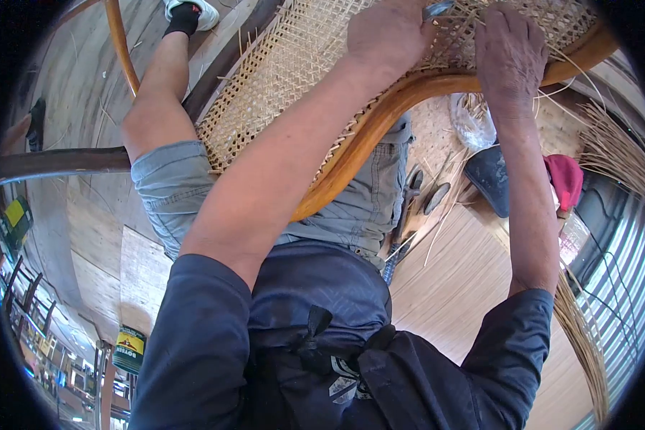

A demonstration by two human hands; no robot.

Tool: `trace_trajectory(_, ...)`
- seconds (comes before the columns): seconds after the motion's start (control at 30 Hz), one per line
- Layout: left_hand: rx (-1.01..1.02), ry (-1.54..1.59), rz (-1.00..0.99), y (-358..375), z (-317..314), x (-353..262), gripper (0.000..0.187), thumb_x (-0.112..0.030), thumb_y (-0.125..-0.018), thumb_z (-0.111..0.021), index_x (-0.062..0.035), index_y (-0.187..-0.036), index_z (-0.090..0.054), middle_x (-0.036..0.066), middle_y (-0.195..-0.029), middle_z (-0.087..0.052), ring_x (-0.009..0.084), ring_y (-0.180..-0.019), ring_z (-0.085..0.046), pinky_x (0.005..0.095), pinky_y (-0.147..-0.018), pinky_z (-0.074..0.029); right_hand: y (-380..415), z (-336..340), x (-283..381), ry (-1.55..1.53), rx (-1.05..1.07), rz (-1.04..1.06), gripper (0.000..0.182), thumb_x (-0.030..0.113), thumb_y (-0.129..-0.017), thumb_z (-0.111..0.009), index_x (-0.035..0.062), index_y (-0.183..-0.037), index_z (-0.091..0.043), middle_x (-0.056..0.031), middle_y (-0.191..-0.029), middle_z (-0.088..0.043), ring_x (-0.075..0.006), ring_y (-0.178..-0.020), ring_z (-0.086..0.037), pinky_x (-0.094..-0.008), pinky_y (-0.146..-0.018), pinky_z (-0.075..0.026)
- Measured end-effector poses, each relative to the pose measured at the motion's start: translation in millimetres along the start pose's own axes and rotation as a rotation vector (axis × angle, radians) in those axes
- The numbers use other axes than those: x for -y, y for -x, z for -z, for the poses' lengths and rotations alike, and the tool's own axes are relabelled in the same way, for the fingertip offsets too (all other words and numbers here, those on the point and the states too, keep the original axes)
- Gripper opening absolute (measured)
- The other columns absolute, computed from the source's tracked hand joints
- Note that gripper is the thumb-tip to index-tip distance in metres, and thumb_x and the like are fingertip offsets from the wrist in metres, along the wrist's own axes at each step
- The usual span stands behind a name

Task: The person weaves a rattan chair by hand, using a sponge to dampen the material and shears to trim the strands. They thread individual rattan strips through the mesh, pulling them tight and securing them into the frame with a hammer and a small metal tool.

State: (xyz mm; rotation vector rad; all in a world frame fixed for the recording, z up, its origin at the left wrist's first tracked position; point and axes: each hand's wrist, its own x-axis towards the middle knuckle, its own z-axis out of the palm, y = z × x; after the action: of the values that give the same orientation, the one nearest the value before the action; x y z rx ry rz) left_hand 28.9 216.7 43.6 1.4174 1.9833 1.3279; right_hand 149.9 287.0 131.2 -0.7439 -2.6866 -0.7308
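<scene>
A woven cane panel [294, 79] in a curved wooden frame [390, 107] lies across my lap. My left hand [390, 32] is closed at the panel's upper part. A shiny metal tool [438, 9] sticks out of it; the rest is hidden by my fingers, and its kind does not show. To the right, my right hand [510, 54] rests over the weave near the frame's edge with its fingers curled down. A thin cane strand [470, 19] meets its fingertips. Loose strand ends hang over the frame beside that hand.
Bundles of cane strips [613, 147] lie at the right, near a red cloth item [565, 180] and a plastic bag [471, 125]. Tools with dark handles [408, 190] lie on the floor beside my leg. A green can [129, 349] stands at lower left. Another person's foot shows at left.
</scene>
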Motion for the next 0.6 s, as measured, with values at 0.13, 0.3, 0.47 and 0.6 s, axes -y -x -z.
trace_trajectory(0.13, 0.240, 0.010, 0.208, -9.7, 26.4, -7.3, 0.018, -0.018, -0.088, -0.051, -0.0018, -0.094, -0.055, 0.018, -0.086, -0.060, 0.0345, -0.081, -0.060, 0.0433, -0.071, -0.047, -2.8, 0.0, 1.8, 0.033, 0.036, -0.043, 0.013, 0.008, -0.074, -0.059, 0.0040, -0.086, -0.057, -0.0124, -0.098, -0.053, -0.0330, -0.095, -0.049, -0.0436, -0.084, -0.040)
trace_trajectory(0.3, 0.242, -0.005, 0.205, -0.5, 15.6, 16.8, 0.024, -0.022, -0.089, -0.053, -0.0030, -0.102, -0.056, 0.017, -0.092, -0.062, 0.0317, -0.086, -0.061, 0.0417, -0.074, -0.047, -6.0, 0.9, 9.3, 0.017, 0.025, -0.071, 0.012, 0.008, -0.074, -0.059, 0.0055, -0.086, -0.057, -0.0121, -0.098, -0.053, -0.0327, -0.095, -0.049, -0.0425, -0.083, -0.040)
trace_trajectory(0.47, 0.458, -0.237, 0.390, -0.8, 48.5, 18.4, 0.035, -0.033, -0.089, -0.054, -0.0058, -0.112, -0.056, 0.016, -0.111, -0.062, 0.0250, -0.097, -0.062, 0.0378, -0.078, -0.049, -12.6, 15.3, 20.6, -0.363, 0.058, -0.284, 0.012, 0.006, -0.073, -0.061, 0.0051, -0.084, -0.056, -0.0144, -0.097, -0.052, -0.0335, -0.094, -0.049, -0.0419, -0.084, -0.040)
trace_trajectory(0.6, 0.194, -0.099, 0.191, 43.5, 41.3, 28.9, 0.027, -0.029, -0.083, -0.053, -0.0049, -0.094, -0.060, 0.018, -0.082, -0.063, 0.0356, -0.078, -0.061, 0.0464, -0.069, -0.047, -7.0, -1.9, 38.2, -0.568, 0.393, -0.026, 0.020, 0.012, -0.077, -0.066, 0.0099, -0.095, -0.058, -0.0198, -0.099, -0.052, -0.0328, -0.099, -0.049, -0.0424, -0.086, -0.039)
